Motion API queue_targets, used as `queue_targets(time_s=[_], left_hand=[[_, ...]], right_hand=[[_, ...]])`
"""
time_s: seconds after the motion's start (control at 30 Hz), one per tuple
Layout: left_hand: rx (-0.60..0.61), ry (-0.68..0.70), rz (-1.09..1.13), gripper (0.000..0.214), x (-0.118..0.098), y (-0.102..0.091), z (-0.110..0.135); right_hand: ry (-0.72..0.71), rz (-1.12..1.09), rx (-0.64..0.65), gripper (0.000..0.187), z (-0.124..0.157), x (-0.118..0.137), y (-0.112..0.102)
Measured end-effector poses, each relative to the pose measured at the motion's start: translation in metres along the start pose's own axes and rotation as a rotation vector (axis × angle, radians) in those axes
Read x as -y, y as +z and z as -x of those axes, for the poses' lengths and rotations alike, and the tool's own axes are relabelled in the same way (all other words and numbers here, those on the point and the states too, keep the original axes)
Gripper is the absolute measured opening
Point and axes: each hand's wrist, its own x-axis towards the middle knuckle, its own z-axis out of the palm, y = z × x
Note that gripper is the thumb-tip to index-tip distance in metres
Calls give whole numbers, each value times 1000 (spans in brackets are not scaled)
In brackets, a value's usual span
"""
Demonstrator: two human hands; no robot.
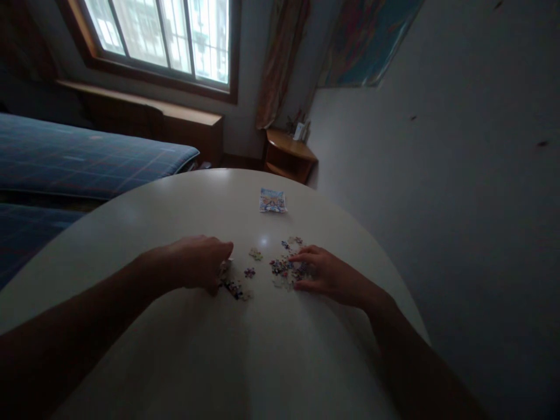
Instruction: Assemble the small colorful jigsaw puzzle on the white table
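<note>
My left hand (203,261) is closed with its fingers curled, and a small pale jigsaw puzzle piece (230,260) shows at its fingertips. Just under and beside it lies a loose cluster of puzzle pieces (236,290), partly hidden by the fingers. My right hand (322,272) has its fingers spread, their tips touching a second pile of mixed puzzle pieces (282,268). Between the hands lie a small dark patterned group of pieces (249,272) and a pale yellow-green one (256,254).
A square printed picture or packet (272,200) lies farther back on the round white table (192,204). Beyond the table are a bed with a blue plaid mattress (91,154) on the left and a wooden corner shelf (291,144). A wall (446,175) borders the right side.
</note>
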Motion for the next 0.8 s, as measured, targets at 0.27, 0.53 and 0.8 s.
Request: queue_targets(time_s=[0.27, 0.53, 0.8], left_hand=[[-191, 305, 144, 12, -26, 20, -25], [-422, 402, 297, 13, -24, 31, -57], [-303, 410, 398, 17, -5, 16, -50]], right_hand=[[-113, 9, -71, 28, -13, 13, 21], [-162, 153, -43, 96, -18, 29, 45], [-159, 184, -196, 25, -28, 20, 47]])
